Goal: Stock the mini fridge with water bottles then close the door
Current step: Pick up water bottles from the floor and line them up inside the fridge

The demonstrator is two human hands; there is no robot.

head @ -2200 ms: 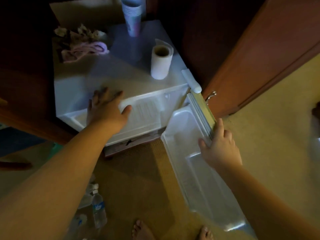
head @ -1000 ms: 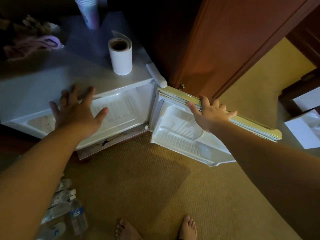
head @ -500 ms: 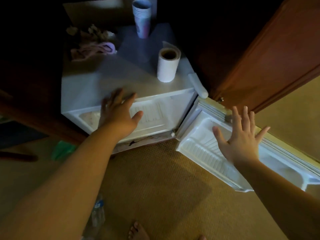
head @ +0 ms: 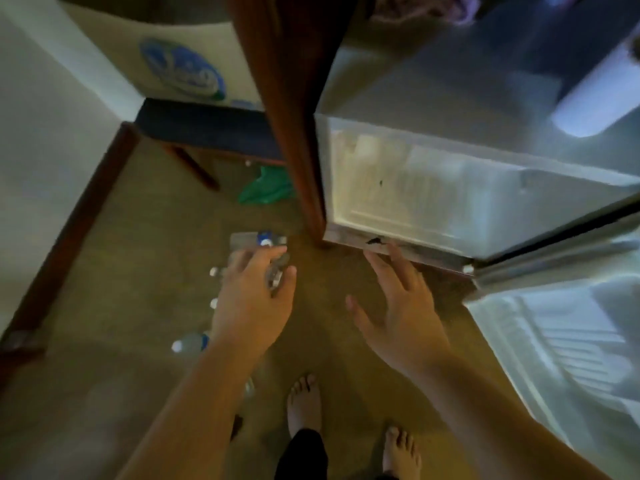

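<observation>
The left hand reaches, fingers loose, over the floor bottles – right hand spread, empty – fridge door open for loading.

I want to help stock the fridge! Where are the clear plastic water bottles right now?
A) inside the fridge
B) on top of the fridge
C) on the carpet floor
C: the clear plastic water bottles lie on the tan carpet floor, where the left hand reaches down.

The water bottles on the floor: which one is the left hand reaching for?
The bottle lying on its side with the blue label, farthest from the feet. The left hand is over it, fingertips at its label; the other bottles' white caps show left of the wrist.
</observation>
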